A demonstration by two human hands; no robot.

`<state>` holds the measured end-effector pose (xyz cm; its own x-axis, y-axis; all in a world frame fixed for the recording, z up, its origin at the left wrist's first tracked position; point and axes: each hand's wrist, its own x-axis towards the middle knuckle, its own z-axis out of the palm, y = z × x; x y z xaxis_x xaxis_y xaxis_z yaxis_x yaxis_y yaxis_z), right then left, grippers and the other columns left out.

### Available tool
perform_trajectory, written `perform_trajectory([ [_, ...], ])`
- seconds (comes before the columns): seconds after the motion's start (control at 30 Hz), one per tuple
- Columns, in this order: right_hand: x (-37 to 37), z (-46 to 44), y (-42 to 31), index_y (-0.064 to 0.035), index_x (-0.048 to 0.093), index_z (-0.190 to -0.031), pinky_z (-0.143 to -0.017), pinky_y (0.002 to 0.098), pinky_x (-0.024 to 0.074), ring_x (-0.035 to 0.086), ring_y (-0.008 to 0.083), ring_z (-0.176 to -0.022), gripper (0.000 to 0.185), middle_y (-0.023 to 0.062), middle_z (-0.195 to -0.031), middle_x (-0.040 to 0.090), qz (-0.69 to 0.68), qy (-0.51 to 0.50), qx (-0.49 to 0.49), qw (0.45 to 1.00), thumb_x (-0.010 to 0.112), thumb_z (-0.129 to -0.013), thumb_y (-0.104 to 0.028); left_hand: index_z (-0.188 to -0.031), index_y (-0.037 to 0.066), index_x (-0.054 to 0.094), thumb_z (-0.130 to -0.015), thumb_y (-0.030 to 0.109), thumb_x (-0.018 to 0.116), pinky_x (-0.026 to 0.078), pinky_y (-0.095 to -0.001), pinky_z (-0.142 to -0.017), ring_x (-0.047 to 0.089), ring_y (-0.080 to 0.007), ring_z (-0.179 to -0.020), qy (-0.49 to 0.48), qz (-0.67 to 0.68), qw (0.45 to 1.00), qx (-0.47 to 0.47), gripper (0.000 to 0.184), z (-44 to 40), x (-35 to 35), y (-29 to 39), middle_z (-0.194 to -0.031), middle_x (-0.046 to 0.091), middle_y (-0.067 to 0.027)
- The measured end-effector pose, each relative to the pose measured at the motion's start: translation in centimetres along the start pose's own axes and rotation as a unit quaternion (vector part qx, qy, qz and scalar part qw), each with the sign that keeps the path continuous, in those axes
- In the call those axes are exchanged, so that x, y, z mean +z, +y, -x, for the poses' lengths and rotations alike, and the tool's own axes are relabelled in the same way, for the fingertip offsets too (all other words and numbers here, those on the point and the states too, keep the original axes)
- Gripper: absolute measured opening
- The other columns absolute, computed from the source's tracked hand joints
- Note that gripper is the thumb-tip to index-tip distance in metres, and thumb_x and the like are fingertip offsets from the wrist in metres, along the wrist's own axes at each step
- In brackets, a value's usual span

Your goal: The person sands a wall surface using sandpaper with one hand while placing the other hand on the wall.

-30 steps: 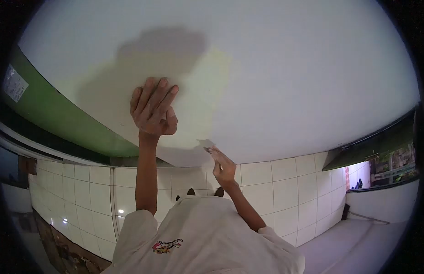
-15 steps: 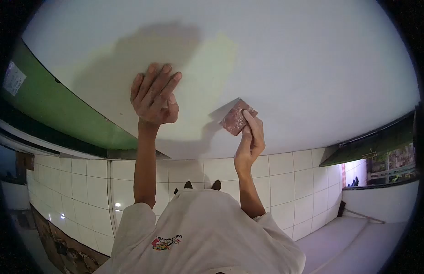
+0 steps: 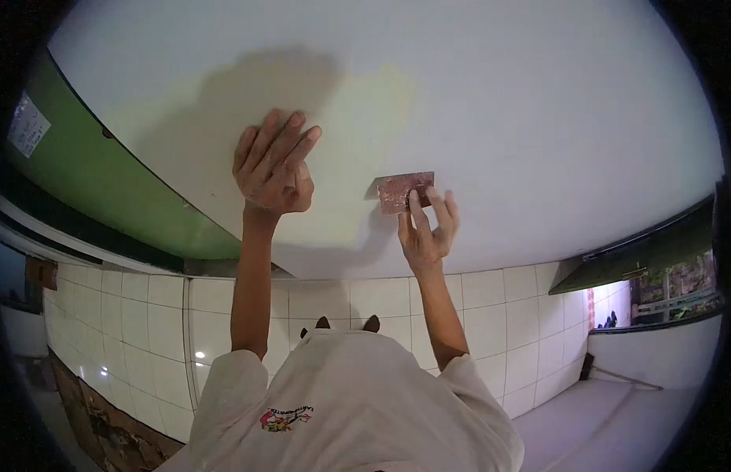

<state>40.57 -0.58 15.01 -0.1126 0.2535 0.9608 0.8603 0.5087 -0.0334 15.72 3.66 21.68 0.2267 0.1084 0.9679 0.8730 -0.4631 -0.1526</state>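
Seemingly for support, the left hand rests outspread on the wall toward ten o'clock; the right hand pinches a reddish-brown plate.

The right hand hid part of the reddish plate. Print on the white label was too small to read. The shirt was cut off below.

Reddish-brown, thin and rectangular, the flat plate shows pale flecks across its face! It's held nearly level, long upper edge tipping up slightly to the right. It's just right of the pale-yellow patch on the smooth, whitish wall; whether that edge touches, there's no telling!
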Motion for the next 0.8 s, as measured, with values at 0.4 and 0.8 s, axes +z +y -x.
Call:
perform_trajectory([
  [0.4, 1.4, -0.7, 0.5, -0.0071, 0.066, -0.108, -0.084, 0.0381, 0.049, 0.059, 0.028, -0.108, 0.044, 0.0067, -0.117, 0.064, -0.035, -0.092, -0.079, 0.992, 0.053, -0.07, 0.012, -0.111, 0.019, 0.066, -0.077, 0.01, 0.04, 0.029, -0.0364, -0.107, 0.053, -0.0212, -0.119, 0.012, 0.007, 1.0, -0.023, 0.044, -0.4, -0.3, 0.4, -0.118, 0.064, -0.0002],
  [0.8, -1.7, -4.5, -0.6, -0.0013, 0.066, -0.102, -0.07, 0.0316, 0.0508, 0.061, 0.0264, -0.105, 0.032, 0.0117, -0.108, 0.065, -0.173, -0.041, -0.026, 0.984, 0.065, -0.071, 0.006, -0.11, 0.02, 0.067, -0.074, 0.009, 0.041, 0.03, -0.0354, -0.107, 0.053, -0.02, -0.119, 0.012, 0.007, 1.0, -0.02, 0.046, -0.3, 0.1, 0.5, -0.116, 0.065, 0.0006],
])
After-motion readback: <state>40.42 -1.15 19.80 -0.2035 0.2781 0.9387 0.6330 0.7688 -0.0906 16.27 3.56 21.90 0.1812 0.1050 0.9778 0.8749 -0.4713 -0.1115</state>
